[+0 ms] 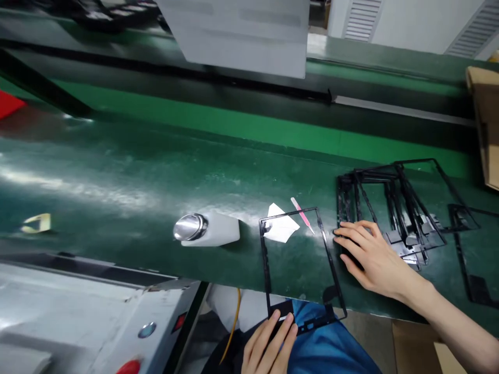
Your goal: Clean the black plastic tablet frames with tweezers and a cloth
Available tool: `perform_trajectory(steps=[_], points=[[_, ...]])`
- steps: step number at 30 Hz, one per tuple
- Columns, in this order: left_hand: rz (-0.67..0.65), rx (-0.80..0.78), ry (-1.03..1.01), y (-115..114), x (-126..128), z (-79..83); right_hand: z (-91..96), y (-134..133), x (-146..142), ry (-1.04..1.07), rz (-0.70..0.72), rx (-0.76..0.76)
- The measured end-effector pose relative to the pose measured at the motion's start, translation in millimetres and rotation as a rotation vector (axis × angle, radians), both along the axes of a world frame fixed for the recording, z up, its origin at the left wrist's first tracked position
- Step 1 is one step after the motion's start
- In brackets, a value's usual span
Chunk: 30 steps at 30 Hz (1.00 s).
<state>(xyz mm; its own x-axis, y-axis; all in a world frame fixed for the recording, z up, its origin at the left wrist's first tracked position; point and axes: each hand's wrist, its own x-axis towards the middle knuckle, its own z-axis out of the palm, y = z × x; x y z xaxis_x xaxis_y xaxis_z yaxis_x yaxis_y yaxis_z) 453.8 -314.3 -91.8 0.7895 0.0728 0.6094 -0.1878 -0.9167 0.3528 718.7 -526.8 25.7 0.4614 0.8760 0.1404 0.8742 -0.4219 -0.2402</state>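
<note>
A thin black rectangular frame [266, 259] hangs partly past the bench's front edge. My left hand [268, 345] grips its lower left corner, fingers on top and the thumb hidden. On the right lies a loose, overlapping pile of similar black frames [374, 205]. My right hand [368, 257] rests at the left side of that pile, fingers stretched and thumb apart, touching its edge. A white piece of paper [281, 228] shows through the upper part of the held frame. Beside it lies a pink-and-white slim tool [303, 215], its exact kind unclear.
A white bottle with a silver cap [210, 229] stands left of the held frame on the green bench [128, 156]. Farther left is a small yellowish loop [38, 223]. More frames lie at the right edge [477, 291], under a cardboard box [485, 124]. A grey machine [113, 322] borders the lower left.
</note>
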Motion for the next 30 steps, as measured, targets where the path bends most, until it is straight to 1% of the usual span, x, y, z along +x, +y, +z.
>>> perform_trajectory(steps=[2, 4, 6, 8, 9, 11, 12, 14, 16, 17, 19, 20, 22, 24, 27, 30], points=[[-0.007, 0.001, -0.008, 2, 0, -1.8, -3.4, -3, 5, -0.015, -0.009, -0.022], [-0.017, 0.001, -0.014, 4, -1, -4.1, -1.8, -11, 9, -0.024, -0.031, -0.018], [-0.031, -0.008, -0.015, 5, -3, -5.4, 5.8, -16, 13, -0.002, -0.068, -0.016], [-0.043, -0.028, -0.01, 6, -3, -4.5, 17.3, -10, 16, 0.036, -0.113, -0.006], [-0.048, -0.04, -0.002, 6, -3, -3.1, 23.2, -2, 18, 0.054, -0.132, 0.008], [-0.056, -0.066, 0.021, 5, -2, 0.9, 32.6, 23, 19, 0.075, -0.147, 0.064], [-0.058, -0.081, 0.03, 4, 0, 3.3, 35.2, 40, 20, 0.096, -0.133, 0.088], [-0.047, -0.108, 0.004, 3, 3, 8.0, 35.4, 77, 20, 0.154, -0.089, 0.073], [-0.047, -0.124, -0.03, 1, 7, 12.0, 30.0, 114, 21, 0.175, -0.061, -0.008], [-0.054, -0.13, -0.041, 1, 8, 13.6, 26.2, 130, 22, 0.156, -0.072, -0.069], [-0.064, -0.145, -0.039, 1, 10, 15.6, 18.8, 151, 25, 0.095, -0.134, -0.16], [-0.066, -0.152, -0.032, 1, 11, 16.1, 15.9, 156, 28, 0.061, -0.166, -0.175], [-0.052, -0.167, -0.035, 2, 12, 16.2, 12.4, 154, 33, 0.016, -0.206, -0.16], [-0.04, -0.181, -0.028, 2, 12, 16.0, 10.9, 142, 35, 0.0, -0.208, -0.147], [-0.056, -0.188, -0.005, 4, 12, 17.1, 7.7, 124, 31, -0.052, -0.174, -0.217], [-0.093, -0.173, 0.027, 5, 14, 20.4, 2.9, 119, 23, -0.105, -0.177, -0.283]])
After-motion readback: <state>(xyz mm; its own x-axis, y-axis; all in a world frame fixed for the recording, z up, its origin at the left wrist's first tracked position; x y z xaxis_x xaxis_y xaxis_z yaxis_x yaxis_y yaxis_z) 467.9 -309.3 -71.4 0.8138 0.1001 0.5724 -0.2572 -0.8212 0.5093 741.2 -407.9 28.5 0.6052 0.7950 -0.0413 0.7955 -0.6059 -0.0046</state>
